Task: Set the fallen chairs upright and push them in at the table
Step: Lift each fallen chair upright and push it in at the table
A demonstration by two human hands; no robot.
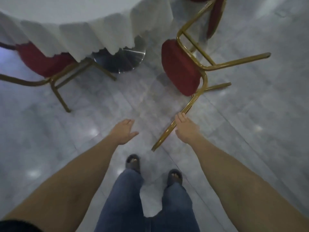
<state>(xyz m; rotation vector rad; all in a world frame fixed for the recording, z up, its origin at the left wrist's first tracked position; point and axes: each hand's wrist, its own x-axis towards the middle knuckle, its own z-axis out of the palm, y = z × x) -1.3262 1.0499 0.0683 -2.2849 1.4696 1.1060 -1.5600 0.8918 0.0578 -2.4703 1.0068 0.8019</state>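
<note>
A fallen chair (181, 67) with a red seat and gold metal legs lies on the floor right of the table, its legs pointing outward. My right hand (186, 129) rests on the nearest gold leg, fingers curled over it. My left hand (124, 132) hovers open above the floor, apart from the chair. The round table (70, 19) with a white cloth fills the upper left. A second red chair (45, 62) stands upright on the left, its seat partly under the cloth.
The table's shiny metal base (120, 61) stands between the two chairs. Another red chair back (215, 15) shows at the top right. Pale marble floor (250, 131) spreads around. My feet in dark sandals (133, 163) stand just behind the chair leg.
</note>
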